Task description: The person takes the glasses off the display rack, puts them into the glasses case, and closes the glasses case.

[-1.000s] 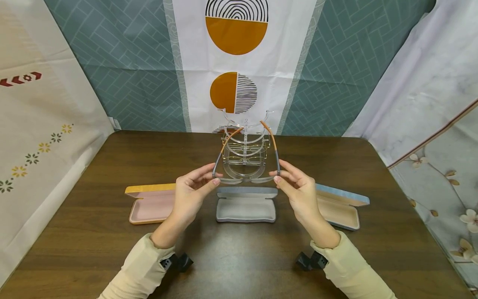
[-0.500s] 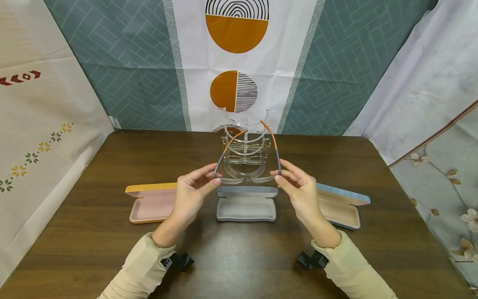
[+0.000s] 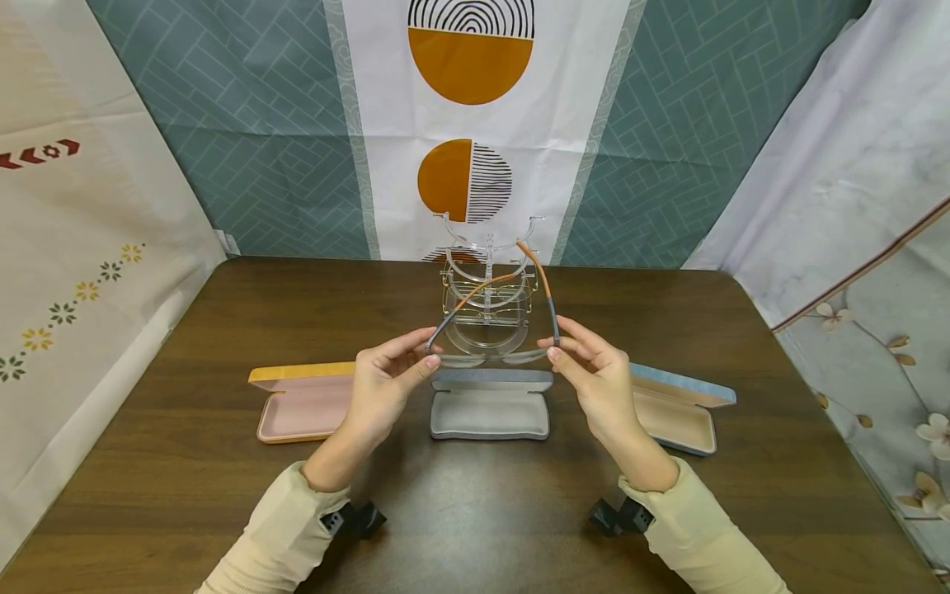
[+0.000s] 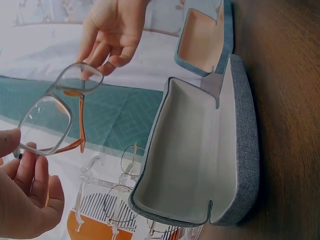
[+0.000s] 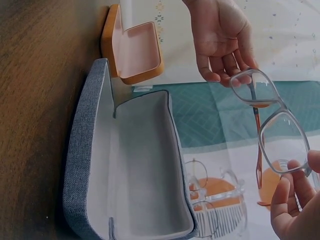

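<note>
A pair of glasses (image 3: 524,357) with a grey front is held up by both hands, lenses toward the person. Its temples are grey near the hinges and orange toward the tips. My left hand (image 3: 386,379) pinches the left hinge end between thumb and fingers; my right hand (image 3: 597,375) pinches the other end. The left temple slants inward, while the right one points away. Below the glasses, a grey glasses case (image 3: 490,417) lies with its lid raised. In the right wrist view, both grey lens rims (image 5: 282,106) show plainly.
A yellow glasses case (image 3: 300,417) with pink lining stands open at left, partly behind the left hand. At right is an open blue case (image 3: 679,425) with beige lining. Behind the hands, a transparent display stand (image 3: 487,280) bears thin gold-framed glasses. Patterned cloths surround the wooden table (image 3: 475,528).
The left temple has swung inward, its tip moving right toward the other temple. My left hand has shifted slightly right; the right hand has hardly moved.
</note>
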The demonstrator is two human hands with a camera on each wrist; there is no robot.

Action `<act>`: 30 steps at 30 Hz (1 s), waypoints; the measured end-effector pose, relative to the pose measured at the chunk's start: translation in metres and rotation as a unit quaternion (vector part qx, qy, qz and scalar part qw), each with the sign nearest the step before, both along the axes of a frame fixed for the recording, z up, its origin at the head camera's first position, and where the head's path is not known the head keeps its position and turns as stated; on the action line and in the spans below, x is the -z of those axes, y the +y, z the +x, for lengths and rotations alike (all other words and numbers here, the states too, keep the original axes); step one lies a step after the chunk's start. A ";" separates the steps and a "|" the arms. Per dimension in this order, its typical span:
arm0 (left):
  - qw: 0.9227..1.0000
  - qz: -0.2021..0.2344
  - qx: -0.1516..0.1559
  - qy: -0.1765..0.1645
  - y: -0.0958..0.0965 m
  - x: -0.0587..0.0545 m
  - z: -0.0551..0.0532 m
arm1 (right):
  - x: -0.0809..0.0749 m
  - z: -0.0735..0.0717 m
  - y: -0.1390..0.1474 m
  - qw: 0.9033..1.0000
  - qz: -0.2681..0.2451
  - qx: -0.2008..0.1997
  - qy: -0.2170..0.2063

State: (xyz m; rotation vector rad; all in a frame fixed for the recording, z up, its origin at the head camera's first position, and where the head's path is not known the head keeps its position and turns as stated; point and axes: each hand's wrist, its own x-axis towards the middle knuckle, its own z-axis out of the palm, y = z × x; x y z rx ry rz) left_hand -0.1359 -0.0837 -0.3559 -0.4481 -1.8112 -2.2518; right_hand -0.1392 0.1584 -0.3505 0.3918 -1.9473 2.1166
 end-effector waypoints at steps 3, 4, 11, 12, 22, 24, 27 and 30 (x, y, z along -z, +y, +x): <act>1.000 -0.001 0.001 0.002 0.000 0.000 0.000 | 0.000 0.000 0.000 1.000 -0.002 -0.001 0.000; 1.000 -0.001 0.002 0.004 0.000 0.000 0.000 | 0.000 0.000 0.000 1.000 -0.002 -0.001 -0.001; 1.000 -0.018 0.008 0.007 0.000 0.000 0.000 | 0.000 0.000 0.000 1.000 -0.005 0.003 -0.002; 1.000 -0.020 0.009 0.006 0.000 0.000 0.000 | 0.000 0.000 0.000 1.000 -0.006 0.003 -0.002; 0.999 -0.037 0.018 0.011 -0.001 0.003 -0.001 | 0.000 0.000 -0.001 1.000 -0.010 0.003 -0.008; 0.999 -0.040 0.017 0.013 -0.001 0.003 -0.001 | 0.000 0.000 -0.001 1.000 -0.010 0.005 -0.007; 0.999 -0.043 0.015 0.017 -0.001 0.003 -0.001 | 0.000 0.000 -0.001 1.000 -0.012 0.009 -0.004; 0.998 -0.051 0.012 0.020 -0.001 0.004 -0.002 | 0.001 -0.001 -0.001 1.000 -0.014 0.012 -0.001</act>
